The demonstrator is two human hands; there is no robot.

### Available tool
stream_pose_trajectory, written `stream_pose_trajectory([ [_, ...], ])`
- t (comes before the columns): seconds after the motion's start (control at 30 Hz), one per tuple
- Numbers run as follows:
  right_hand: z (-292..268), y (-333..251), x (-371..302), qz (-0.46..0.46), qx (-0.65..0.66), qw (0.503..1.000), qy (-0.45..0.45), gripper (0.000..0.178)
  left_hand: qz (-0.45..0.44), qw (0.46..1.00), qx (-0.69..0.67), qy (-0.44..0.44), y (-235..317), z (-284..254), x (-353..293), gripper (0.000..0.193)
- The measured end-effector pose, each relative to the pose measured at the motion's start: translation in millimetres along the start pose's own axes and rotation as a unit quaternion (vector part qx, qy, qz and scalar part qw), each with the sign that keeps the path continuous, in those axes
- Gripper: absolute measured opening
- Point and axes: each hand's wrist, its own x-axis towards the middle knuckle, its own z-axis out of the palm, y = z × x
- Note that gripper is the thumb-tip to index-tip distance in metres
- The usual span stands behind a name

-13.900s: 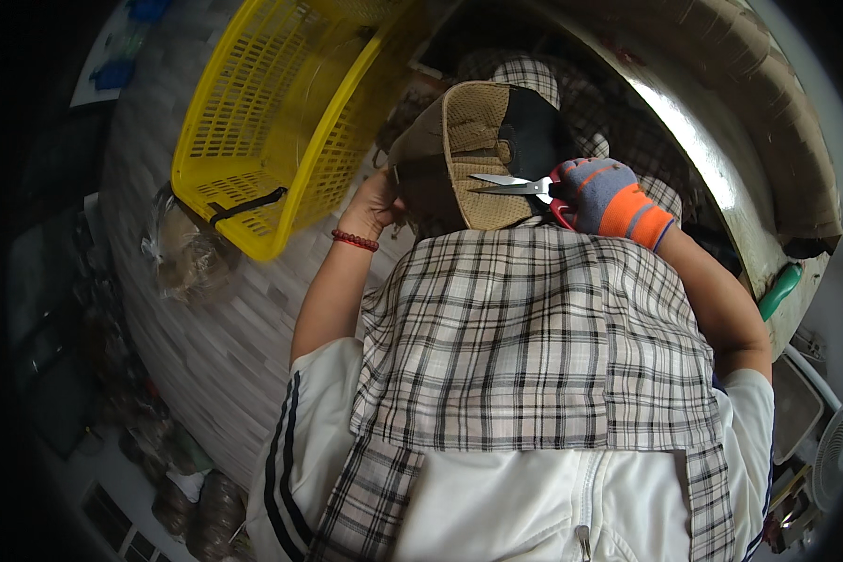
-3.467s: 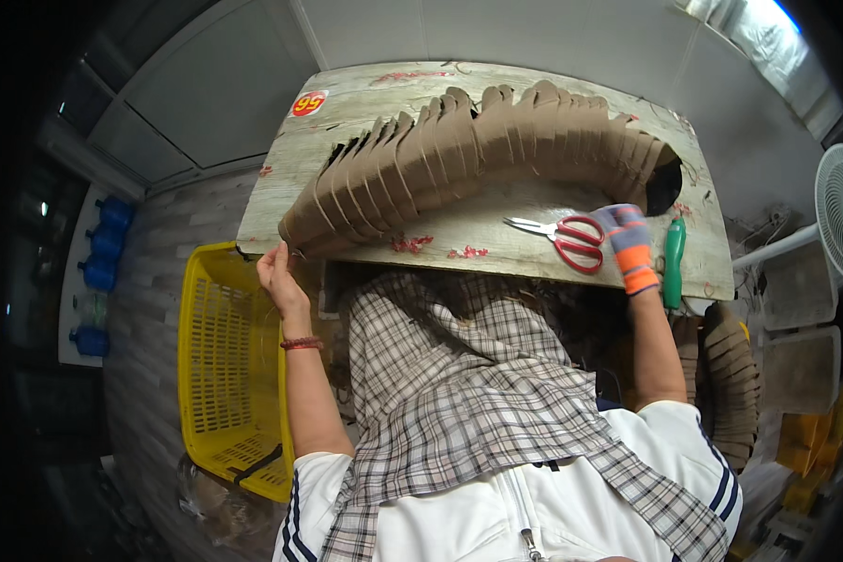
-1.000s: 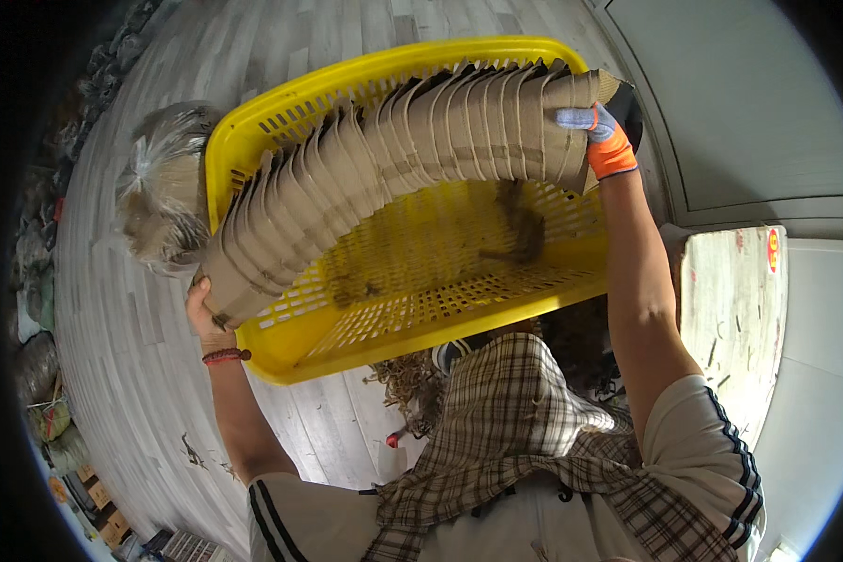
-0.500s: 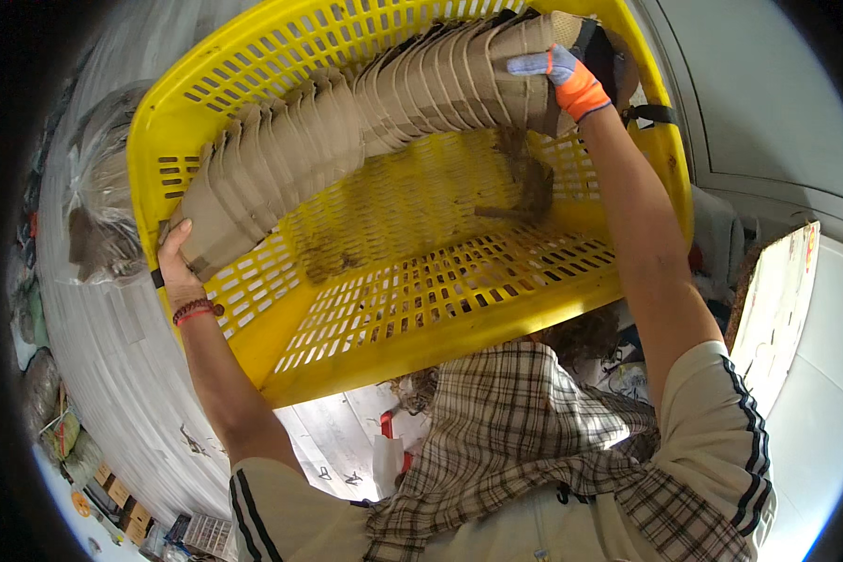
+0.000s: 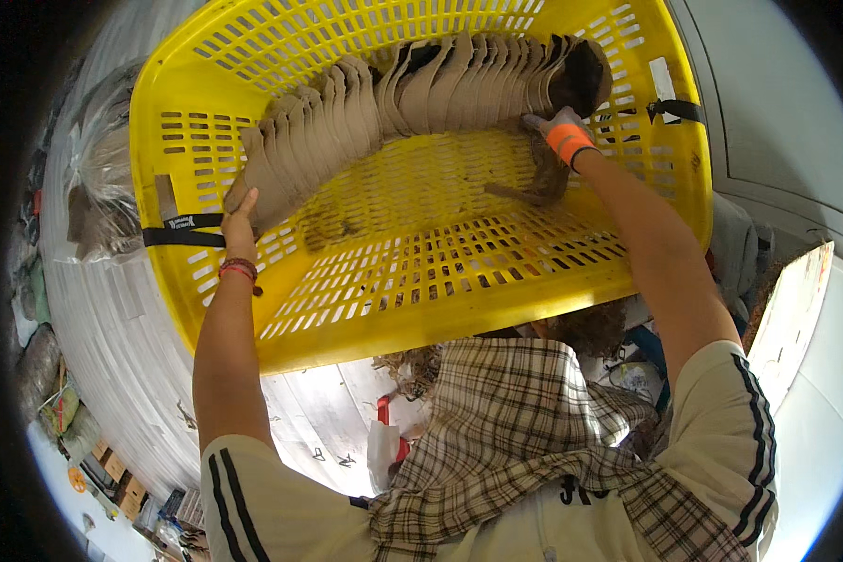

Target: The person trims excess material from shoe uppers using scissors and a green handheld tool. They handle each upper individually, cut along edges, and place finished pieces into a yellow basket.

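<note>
A grey glove with an orange cuff is worn on the right hand [image 5: 554,129]; the left hand [image 5: 241,208] is left bare, with a red bracelet at the wrist. Short sleeves with dark stripes and a checked apron are seen.

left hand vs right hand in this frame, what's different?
The left hand is bare, with a red band at the wrist; the right hand wears a grey glove with an orange cuff. The left hand presses the lower left end of the row of brown cardboard pieces; the right hand presses the upper right end. Both are inside the yellow basket, with the row between them.
</note>
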Motion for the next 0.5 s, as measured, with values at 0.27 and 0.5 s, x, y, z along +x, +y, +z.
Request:
stream_pose_trajectory([
  [0.27, 13.6, -3.8, 51.4, -0.235, -0.778, 0.583, -0.006, 0.068, -0.101, 0.995, 0.018, -0.022, -30.1, 4.4, 12.0, 0.100],
  [0.5, 7.9, -23.0, -25.9, -0.311, -0.827, 0.464, -0.068, 0.062, -0.138, 0.990, -0.007, -0.014, -31.6, 5.9, 15.6, 0.094],
])
